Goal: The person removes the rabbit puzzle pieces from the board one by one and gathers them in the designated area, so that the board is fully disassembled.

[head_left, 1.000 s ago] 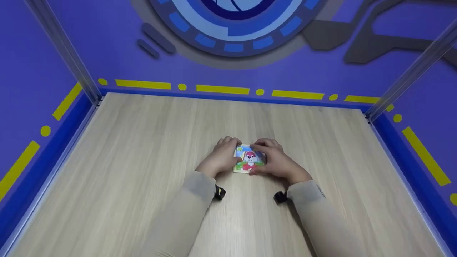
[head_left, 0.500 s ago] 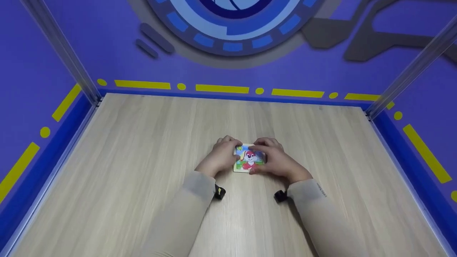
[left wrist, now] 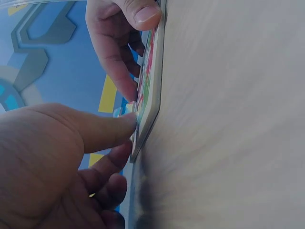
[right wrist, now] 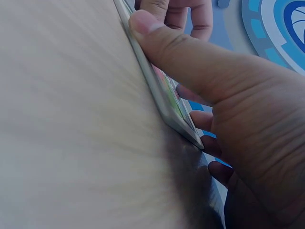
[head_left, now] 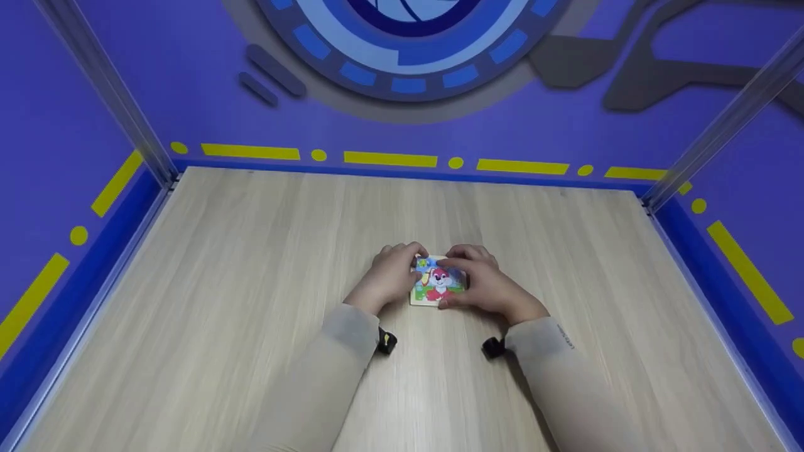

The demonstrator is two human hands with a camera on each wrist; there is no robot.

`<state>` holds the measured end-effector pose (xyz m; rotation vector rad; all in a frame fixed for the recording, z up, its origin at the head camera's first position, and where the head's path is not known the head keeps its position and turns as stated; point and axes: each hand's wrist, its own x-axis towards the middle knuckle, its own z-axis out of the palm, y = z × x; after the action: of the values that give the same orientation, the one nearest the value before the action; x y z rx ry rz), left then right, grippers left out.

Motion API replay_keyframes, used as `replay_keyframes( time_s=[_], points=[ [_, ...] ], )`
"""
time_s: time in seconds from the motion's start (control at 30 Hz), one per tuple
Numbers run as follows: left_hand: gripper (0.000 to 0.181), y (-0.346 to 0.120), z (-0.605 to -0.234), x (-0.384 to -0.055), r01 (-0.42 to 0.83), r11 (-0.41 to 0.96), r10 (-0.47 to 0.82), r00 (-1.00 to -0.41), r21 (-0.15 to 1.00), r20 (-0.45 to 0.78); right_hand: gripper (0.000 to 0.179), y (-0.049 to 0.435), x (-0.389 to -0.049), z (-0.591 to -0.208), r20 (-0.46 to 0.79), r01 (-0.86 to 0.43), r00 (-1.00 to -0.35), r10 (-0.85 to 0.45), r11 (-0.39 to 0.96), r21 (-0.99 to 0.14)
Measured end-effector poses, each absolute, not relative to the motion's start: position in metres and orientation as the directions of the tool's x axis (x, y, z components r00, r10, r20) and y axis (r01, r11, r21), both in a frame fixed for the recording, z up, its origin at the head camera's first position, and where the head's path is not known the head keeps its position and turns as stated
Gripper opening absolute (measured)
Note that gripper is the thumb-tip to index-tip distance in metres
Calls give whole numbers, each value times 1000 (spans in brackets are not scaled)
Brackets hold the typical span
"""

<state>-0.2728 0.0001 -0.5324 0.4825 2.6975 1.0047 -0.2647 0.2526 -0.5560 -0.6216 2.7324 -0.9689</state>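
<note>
A small square puzzle board with a pale rim and a red-and-white cartoon animal lies on the wooden table. My left hand holds its left side, thumb at the picture's edge and fingers at the far left corner. In the left wrist view, that thumb and a fingertip meet at the board's corner. From the right, my right hand grips the board, its thumb on the near edge and its index finger across the top of the picture. The right wrist view shows this thumb pressed to the rim; the other fingers lie beyond the board.
The wood-grain table spreads around both hands. Blue-purple panels with yellow dashes stand at the back and both sides, joined by metal corner posts. A black wrist device sits at the left cuff, another at the right.
My right index finger has slid slightly nearer over the picture's top edge. The left index finger is a little more bent. Board and arms stay in place.
</note>
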Motion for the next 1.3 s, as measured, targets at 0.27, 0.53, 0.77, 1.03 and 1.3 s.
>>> replay_keyframes(
  time_s=[0.27, 0.53, 0.77, 1.03, 1.3],
  points=[
    [29, -2, -534, -276, 186, 682, 332, -940, 707, -73, 85, 251, -265, -553, -21, -331, -895, -445, 695, -638],
    [32, -12, -528, -279, 119, 591, 326, -940, 798, -101, 86, 253, -264, -554, -46, -293, -910, -413, 716, -634],
    [37, -47, -517, -282, 96, 533, 291, -954, 841, -76, 87, 256, -259, -557, -47, -274, -920, -389, 724, -633],
    [44, -117, -512, -280, 64, 539, 263, -960, 840, -95, 88, 255, -258, -560, -36, -302, -908, -418, 711, -635],
    [51, -190, -512, -281, -1, 611, 198, -968, 791, -155, 88, 253, -263, -556, -44, -292, -911, -410, 717, -633]
  ],
)
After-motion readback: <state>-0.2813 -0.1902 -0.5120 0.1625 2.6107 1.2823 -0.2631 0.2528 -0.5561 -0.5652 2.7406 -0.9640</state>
